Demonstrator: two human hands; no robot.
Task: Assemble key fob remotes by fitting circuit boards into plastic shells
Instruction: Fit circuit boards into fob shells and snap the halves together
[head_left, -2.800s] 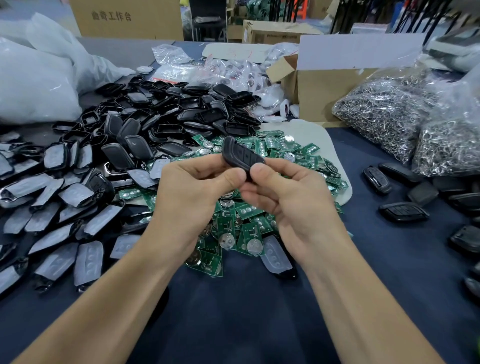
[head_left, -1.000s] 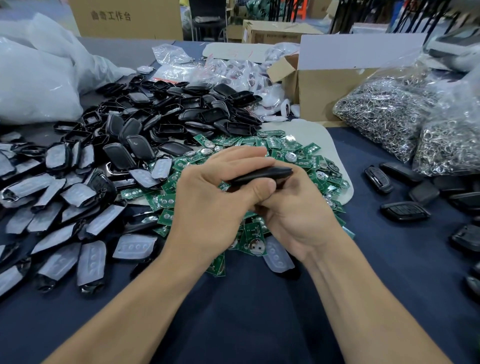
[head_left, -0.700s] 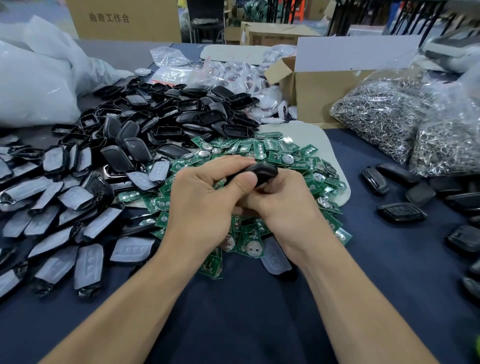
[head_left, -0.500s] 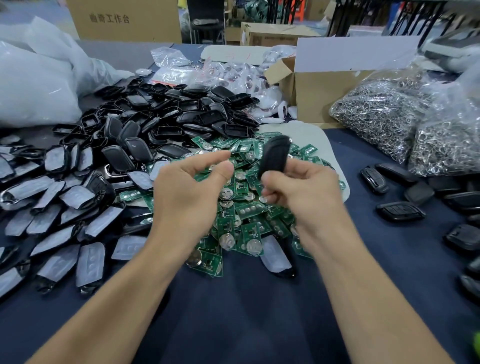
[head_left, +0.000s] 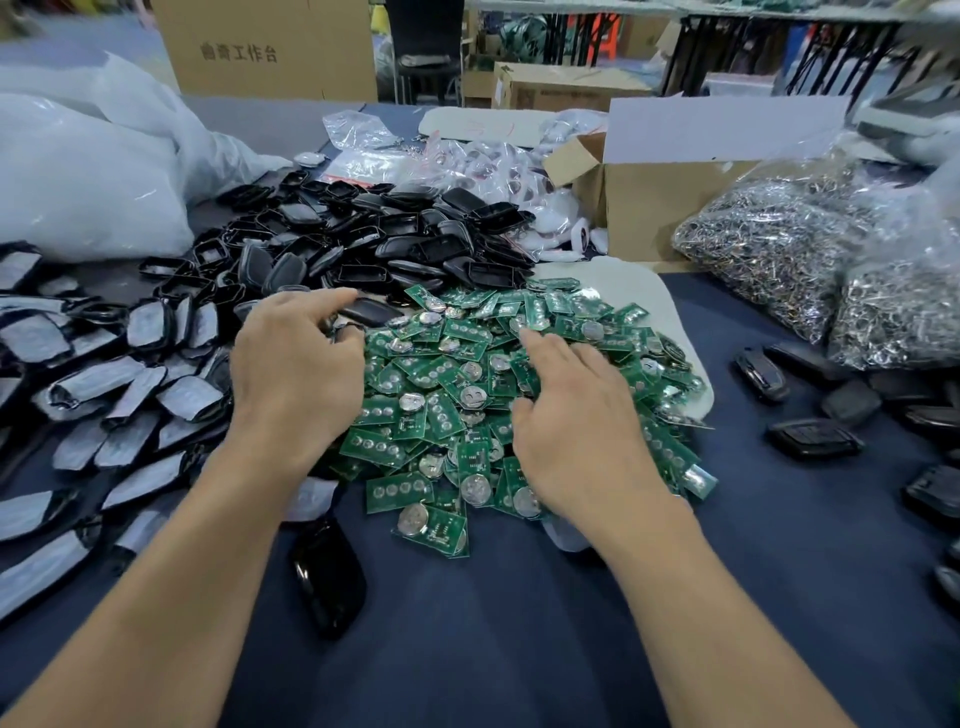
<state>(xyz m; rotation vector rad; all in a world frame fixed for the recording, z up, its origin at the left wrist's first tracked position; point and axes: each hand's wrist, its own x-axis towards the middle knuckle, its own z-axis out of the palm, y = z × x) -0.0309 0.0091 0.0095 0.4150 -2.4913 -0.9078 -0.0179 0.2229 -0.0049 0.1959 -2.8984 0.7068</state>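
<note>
A heap of green circuit boards (head_left: 447, 374) with coin cells lies in the middle on a white pad (head_left: 639, 291). My right hand (head_left: 571, 426) hovers palm down over the heap's right part, fingers spread and empty. Black plastic shells (head_left: 415, 244) are piled behind the boards. My left hand (head_left: 296, 364) reaches to the near edge of that pile; its index fingertip touches one black shell (head_left: 371, 314), fingers loosely bent. Shell halves with grey film (head_left: 104, 384) cover the left side. One black fob (head_left: 327, 577) lies on the cloth by my left forearm.
Several closed black fobs (head_left: 815, 439) lie on the dark blue cloth at the right. Bags of metal rings (head_left: 779, 249) stand at the back right beside an open cardboard box (head_left: 654, 208). A big white plastic bag (head_left: 78, 176) fills the back left.
My right hand no longer holds the black fob and has dropped, empty, over the boards. My left hand has moved left and away to the shell pile.
</note>
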